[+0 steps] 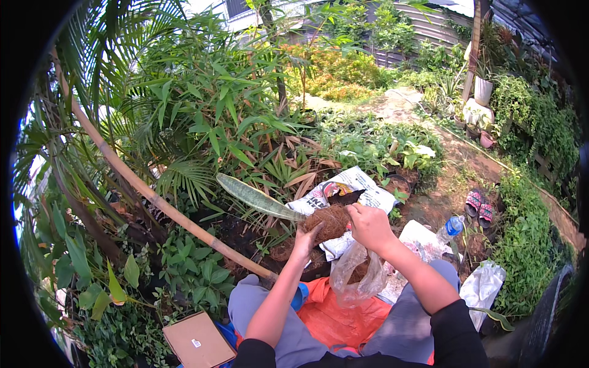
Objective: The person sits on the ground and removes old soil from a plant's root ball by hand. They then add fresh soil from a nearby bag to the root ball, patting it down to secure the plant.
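A bundle of brown coconut fibre [326,221] is held between my two hands, above my lap. From its left end a long snake plant leaf [257,198] with pale edges sticks out to the upper left. My left hand [307,242] cups the bundle from below. At its right end the fingers of my right hand [372,228] are closed against the fibre; whether they also pinch a strand is too small to tell. Under my right wrist stands a clear plastic bag [343,287] with brown fibre inside. Behind the bundle lies a torn white printed sack [375,195] with dark contents.
Orange sheeting [340,322] lies between my knees, beside a blue object [300,296]. A bamboo pole [152,195] slants along the left. Nearby are a cardboard box [200,342], a plastic bottle [453,226], a white bag [483,287] and sandals [478,209].
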`<state>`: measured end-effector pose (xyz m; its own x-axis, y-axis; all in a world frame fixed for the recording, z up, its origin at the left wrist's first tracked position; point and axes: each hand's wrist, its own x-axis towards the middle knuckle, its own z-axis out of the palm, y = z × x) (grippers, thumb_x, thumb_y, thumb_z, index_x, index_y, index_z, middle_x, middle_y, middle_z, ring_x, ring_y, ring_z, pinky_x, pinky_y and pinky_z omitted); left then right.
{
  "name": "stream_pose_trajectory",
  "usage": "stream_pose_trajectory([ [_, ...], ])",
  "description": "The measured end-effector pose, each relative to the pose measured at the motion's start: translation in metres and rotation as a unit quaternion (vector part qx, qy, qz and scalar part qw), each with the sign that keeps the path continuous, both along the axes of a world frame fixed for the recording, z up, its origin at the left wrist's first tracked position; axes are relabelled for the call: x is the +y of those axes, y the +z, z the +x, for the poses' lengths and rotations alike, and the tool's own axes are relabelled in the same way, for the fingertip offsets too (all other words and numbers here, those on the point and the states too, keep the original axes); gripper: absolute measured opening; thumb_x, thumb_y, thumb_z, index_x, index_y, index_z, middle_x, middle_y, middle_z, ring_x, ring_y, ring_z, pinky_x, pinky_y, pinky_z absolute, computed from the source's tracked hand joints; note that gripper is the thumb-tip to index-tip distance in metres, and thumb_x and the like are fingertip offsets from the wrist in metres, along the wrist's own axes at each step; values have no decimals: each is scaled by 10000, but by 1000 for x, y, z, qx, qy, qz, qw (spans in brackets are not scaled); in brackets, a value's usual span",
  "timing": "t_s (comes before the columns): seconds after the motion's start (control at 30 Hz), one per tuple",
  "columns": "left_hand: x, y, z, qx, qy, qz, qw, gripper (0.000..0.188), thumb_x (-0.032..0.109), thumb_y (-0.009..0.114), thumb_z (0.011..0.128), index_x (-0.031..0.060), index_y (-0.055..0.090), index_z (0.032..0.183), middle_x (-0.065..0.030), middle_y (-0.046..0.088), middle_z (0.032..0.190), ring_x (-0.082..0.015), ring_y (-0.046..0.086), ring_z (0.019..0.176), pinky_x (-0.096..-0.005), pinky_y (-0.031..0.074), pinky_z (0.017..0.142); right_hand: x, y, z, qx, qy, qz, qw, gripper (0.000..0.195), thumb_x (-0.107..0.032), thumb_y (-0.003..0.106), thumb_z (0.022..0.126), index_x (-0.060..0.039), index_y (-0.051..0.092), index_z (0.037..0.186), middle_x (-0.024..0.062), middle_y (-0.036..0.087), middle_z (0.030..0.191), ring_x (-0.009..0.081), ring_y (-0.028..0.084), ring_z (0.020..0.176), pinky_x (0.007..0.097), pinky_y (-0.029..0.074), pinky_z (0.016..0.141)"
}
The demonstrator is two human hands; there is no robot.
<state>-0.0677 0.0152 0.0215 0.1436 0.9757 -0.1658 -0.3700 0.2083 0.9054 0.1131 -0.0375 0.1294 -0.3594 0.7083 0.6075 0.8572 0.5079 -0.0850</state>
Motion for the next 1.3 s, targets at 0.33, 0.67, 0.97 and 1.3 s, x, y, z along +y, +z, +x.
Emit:
stream_pose_trajectory([
  [0.33, -8, 9, 2, 42, -32, 73, 996, 546, 83, 721, 728, -14, 429, 1179, -115, 558, 1096, -191, 558, 979, -305, 467, 857, 33, -14, 39, -38, 12, 77, 996, 134, -88, 594, 695, -63, 597, 826, 63, 561, 763, 218, 574, 657, 342, 454, 556],
  [0.67, -15, 25, 5, 33, -78, 53, 995, 587, 82, 728, 718, -14, 416, 1207, -119, 540, 1129, -185, 555, 996, -298, 473, 853, 39, -16, 51, 44, -26, 55, 997, 158, -103, 617, 698, -86, 588, 853, 72, 540, 761, 268, 578, 614, 372, 444, 520],
  [0.97, -18, 30, 7, 19, -68, 51, 996, 631, 78, 737, 705, -15, 394, 1226, -123, 534, 1149, -197, 543, 1033, -319, 451, 895, 50, -33, 51, 106, -53, -8, 993, 208, -117, 634, 707, -75, 615, 909, 103, 616, 865, 315, 603, 707, 385, 481, 613],
  [1.3, -11, 18, 6, -98, -119, 29, 988, 582, 50, 683, 751, -6, 373, 1241, -117, 520, 1170, -211, 550, 1045, -326, 466, 895, 86, -87, 63, 475, 75, -339, 809, 138, -114, 641, 785, 7, 626, 847, 36, 630, 762, 92, 566, 673, 242, 446, 612],
])
